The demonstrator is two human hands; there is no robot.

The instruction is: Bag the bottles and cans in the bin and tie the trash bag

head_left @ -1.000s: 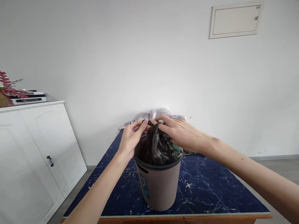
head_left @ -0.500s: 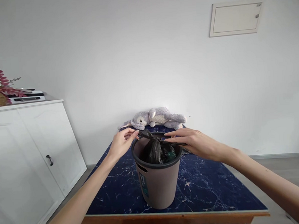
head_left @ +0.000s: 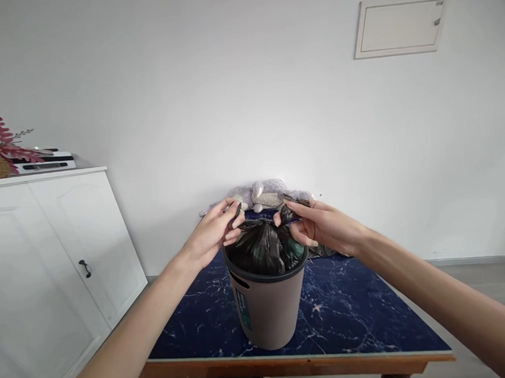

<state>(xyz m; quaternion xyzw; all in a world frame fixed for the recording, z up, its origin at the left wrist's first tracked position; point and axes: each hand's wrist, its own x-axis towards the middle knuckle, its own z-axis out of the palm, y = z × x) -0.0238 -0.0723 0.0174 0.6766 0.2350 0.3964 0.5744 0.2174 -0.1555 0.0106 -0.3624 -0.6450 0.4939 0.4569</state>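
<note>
In the head view, the left hand (head_left: 212,230) pinches a dark end of the black bag (head_left: 262,249) between thumb and fingers; the right hand (head_left: 328,224) pinches another bunched end opposite. The bag's gathered body sits below and between the two grips, inside the bin (head_left: 272,309). Holding the ends apart above the rim probably lets the plastic be tensioned evenly from both sides. The bin stands upright on the table (head_left: 347,305), beneath the grips, likely for steady support. Beyond both hands lies a plush toy (head_left: 272,196), apparently clear of the handling.
</note>
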